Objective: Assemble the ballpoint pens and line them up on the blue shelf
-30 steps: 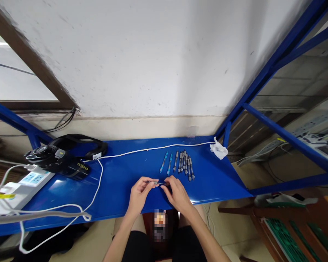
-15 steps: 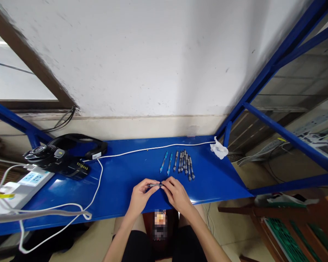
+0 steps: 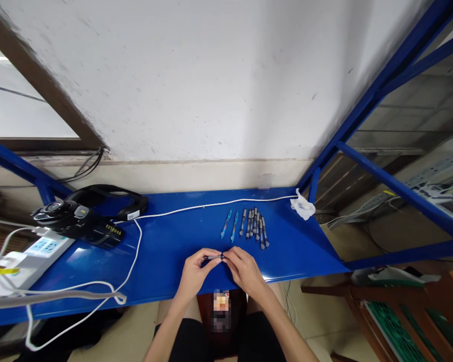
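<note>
Far to the left of your hands, you have a white power strip [image 3: 22, 266] near the left end of the blue tabletop [image 3: 166, 241]. Just beside it, and further from you than your hands, lies a black device with a strap [image 3: 98, 234], which carries yellow letters. From this side a white cable [image 3: 245, 199] runs behind your hands toward the right.

Your left hand [image 3: 196, 266] is almost closed, the thumb and the fingers pinching one dark pen [image 3: 212, 257], which is lying nearly level above the near edge. Your right hand [image 3: 245, 269] is also nearly closed, with its fingertips at the right end of the same pen; these fingers cover that end, so its details cannot be seen.

Beyond your hands, slightly to the right, two blue pens [image 3: 226, 222] rest apart from each other. Next to them, to the right, several grey-and-black pens [image 3: 253, 223] lie close together. Farther right and beyond your right hand, there is a crumpled white tissue [image 3: 302, 206], near the blue metal frame [image 3: 400, 255].
</note>
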### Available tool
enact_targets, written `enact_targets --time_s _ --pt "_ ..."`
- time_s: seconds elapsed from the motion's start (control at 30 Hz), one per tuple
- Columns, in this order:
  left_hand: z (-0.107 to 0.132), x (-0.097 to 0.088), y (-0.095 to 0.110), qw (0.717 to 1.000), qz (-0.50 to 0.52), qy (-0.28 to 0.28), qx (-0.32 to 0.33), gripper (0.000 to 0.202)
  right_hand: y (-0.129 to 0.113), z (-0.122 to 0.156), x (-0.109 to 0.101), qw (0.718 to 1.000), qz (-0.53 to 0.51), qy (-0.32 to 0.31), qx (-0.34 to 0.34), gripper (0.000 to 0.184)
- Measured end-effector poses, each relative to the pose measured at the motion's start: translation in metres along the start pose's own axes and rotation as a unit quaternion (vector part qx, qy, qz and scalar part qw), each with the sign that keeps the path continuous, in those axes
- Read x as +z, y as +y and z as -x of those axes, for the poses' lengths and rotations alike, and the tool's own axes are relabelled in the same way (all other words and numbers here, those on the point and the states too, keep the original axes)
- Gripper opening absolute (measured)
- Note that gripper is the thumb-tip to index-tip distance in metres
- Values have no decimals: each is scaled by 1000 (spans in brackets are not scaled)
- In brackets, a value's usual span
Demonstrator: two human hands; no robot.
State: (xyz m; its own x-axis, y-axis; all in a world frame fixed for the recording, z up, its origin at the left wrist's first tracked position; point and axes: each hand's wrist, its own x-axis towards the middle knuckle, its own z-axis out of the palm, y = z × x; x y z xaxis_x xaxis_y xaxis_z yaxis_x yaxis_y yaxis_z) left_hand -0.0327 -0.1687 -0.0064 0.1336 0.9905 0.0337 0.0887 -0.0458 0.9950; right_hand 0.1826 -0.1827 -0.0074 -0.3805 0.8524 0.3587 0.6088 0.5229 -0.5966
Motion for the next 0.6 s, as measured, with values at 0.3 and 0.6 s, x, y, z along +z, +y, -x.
enact_targets --time_s 0.3,0.6 --pt "0 0 -3 1000 -14 -9 12 18 1 1 2 1000 -2 7 -4 16" --pt "0 -1 -5 999 -19 -15 25 15 0 0 1 1000 -15 5 4 16"
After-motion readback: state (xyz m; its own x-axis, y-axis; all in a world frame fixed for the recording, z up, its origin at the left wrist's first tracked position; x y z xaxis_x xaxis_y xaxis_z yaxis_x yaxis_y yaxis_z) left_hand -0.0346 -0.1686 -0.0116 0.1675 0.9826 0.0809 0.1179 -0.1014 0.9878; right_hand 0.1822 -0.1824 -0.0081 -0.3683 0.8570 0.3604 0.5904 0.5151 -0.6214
